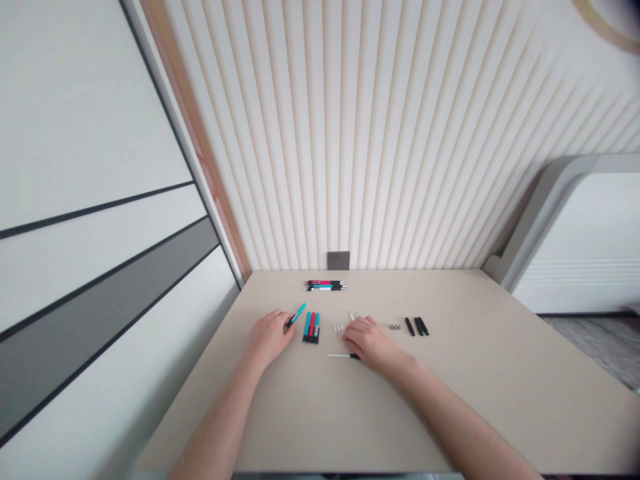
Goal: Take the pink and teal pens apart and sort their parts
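My left hand [273, 333] is closed on a blue pen barrel [299, 313] with a black lower end, tilted up to the right. Beside it, blue and red pen barrels [311, 328] lie side by side on the table. My right hand [370, 339] is palm down with curled fingers over small clear parts [338, 328]; its fingertips hide whatever they pinch. A thin white refill [338, 355] with a black grip sticks out from under that hand; whether it is held or lying there I cannot tell. White refill tips [351, 315] show behind the fingers.
Small springs [395, 327] and several black grips [417, 326] lie right of my right hand. Whole pens [325, 285] are stacked near the back of the beige table [320, 413]. A ribbed wall with a socket [339, 260] stands behind; a white cabinet [100, 280] borders the left.
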Tool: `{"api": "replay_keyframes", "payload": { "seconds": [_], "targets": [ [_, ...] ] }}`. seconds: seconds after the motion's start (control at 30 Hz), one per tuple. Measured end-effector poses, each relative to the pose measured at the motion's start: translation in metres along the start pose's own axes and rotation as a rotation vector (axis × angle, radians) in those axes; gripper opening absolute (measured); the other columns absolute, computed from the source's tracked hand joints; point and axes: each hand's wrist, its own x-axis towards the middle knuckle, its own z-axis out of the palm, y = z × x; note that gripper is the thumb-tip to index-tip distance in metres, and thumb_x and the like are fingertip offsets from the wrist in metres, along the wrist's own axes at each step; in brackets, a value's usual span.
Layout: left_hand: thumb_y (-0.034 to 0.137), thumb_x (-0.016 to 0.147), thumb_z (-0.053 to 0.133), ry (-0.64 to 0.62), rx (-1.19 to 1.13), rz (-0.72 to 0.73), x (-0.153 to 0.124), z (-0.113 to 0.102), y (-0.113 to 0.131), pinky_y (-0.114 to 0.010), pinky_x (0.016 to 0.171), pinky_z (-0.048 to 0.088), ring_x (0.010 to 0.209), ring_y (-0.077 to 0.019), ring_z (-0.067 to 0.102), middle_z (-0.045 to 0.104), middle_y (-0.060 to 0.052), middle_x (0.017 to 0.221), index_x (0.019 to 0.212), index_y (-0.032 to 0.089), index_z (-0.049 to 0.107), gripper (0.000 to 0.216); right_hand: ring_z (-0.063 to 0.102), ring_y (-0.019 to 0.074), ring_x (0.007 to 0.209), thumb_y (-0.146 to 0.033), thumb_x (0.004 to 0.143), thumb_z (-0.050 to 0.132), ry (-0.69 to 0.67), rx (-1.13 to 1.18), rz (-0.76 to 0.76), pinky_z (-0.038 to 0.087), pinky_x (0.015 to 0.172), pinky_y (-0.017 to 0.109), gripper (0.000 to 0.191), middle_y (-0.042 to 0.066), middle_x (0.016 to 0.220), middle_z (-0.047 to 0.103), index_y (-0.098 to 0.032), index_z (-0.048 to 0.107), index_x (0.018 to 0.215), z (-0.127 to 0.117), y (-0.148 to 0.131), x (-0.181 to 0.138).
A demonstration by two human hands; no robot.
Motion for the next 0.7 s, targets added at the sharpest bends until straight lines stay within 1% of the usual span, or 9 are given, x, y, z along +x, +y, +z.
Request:
{"api": "replay_keyframes", "payload": {
  "seconds": [0.13, 0.2, 0.27, 0.37, 0.47, 0.6, 0.7],
  "targets": [
    [0.027, 0.092, 0.046, -0.004, -0.007, -0.030, 0.000, 0.000, 0.004, -0.030, 0.077, 0.042, 0.087, -0.0221, 0.063, 0.067, -0.008, 0.094, 0.098, 0.021, 0.068, 0.024, 0.058, 0.0197, 0.091, -0.023, 0.098, 0.044, 0.133, 0.091, 0.076, 0.041, 0.083, 0.033, 0.020, 0.007, 0.095, 0.066, -0.020, 0.064, 0.100, 0.002, 0.007, 0.000],
    [0.024, 0.092, 0.045, -0.005, -0.011, -0.044, 0.001, 0.000, 0.005, -0.030, 0.079, 0.043, 0.090, -0.0220, 0.062, 0.067, -0.008, 0.097, 0.100, 0.021, 0.067, 0.024, 0.058, 0.0200, 0.094, -0.021, 0.098, 0.044, 0.190, 0.118, 0.124, 0.042, 0.085, 0.034, 0.022, 0.008, 0.100, 0.066, -0.021, 0.063, 0.108, 0.004, 0.009, 0.000],
    [0.022, 0.092, 0.044, 0.001, -0.022, -0.044, 0.001, 0.002, 0.004, -0.030, 0.081, 0.043, 0.092, -0.0218, 0.062, 0.066, -0.008, 0.099, 0.101, 0.020, 0.066, 0.024, 0.059, 0.0200, 0.097, -0.020, 0.098, 0.042, 0.216, 0.129, 0.169, 0.043, 0.086, 0.034, 0.025, 0.008, 0.103, 0.066, -0.022, 0.063, 0.112, 0.005, 0.009, 0.001],
    [0.020, 0.090, 0.046, 0.014, -0.055, -0.040, 0.001, 0.005, 0.002, -0.029, 0.083, 0.043, 0.095, -0.0212, 0.062, 0.065, -0.007, 0.099, 0.097, 0.020, 0.065, 0.020, 0.060, 0.0195, 0.095, -0.020, 0.098, 0.044, 0.215, 0.140, 0.236, 0.041, 0.087, 0.033, 0.022, 0.007, 0.102, 0.067, -0.021, 0.065, 0.105, 0.005, 0.007, 0.002],
    [0.017, 0.086, 0.051, 0.028, -0.073, -0.056, 0.001, 0.008, 0.003, -0.028, 0.081, 0.043, 0.093, -0.0206, 0.061, 0.065, -0.006, 0.097, 0.092, 0.020, 0.063, 0.014, 0.060, 0.0189, 0.094, -0.020, 0.096, 0.049, 0.185, 0.137, 0.290, 0.038, 0.087, 0.033, 0.018, 0.006, 0.097, 0.070, -0.020, 0.066, 0.096, 0.005, 0.006, 0.004],
    [0.014, 0.081, 0.053, 0.016, -0.101, -0.092, 0.001, 0.011, 0.004, -0.025, 0.072, 0.042, 0.086, -0.0191, 0.061, 0.065, -0.004, 0.094, 0.092, 0.021, 0.059, 0.015, 0.060, 0.0192, 0.095, -0.022, 0.095, 0.053, 0.124, 0.105, 0.295, 0.034, 0.087, 0.033, 0.015, 0.004, 0.094, 0.071, -0.021, 0.067, 0.092, 0.005, 0.006, 0.006],
    [0.015, 0.079, 0.055, 0.011, -0.134, -0.084, 0.002, 0.011, 0.004, -0.025, 0.068, 0.040, 0.081, -0.0181, 0.061, 0.065, -0.003, 0.089, 0.096, 0.021, 0.058, 0.018, 0.059, 0.0199, 0.096, -0.023, 0.094, 0.054, 0.090, 0.083, 0.288, 0.033, 0.086, 0.033, 0.014, 0.004, 0.093, 0.071, -0.022, 0.068, 0.093, 0.006, 0.006, 0.008]
  ]
}}
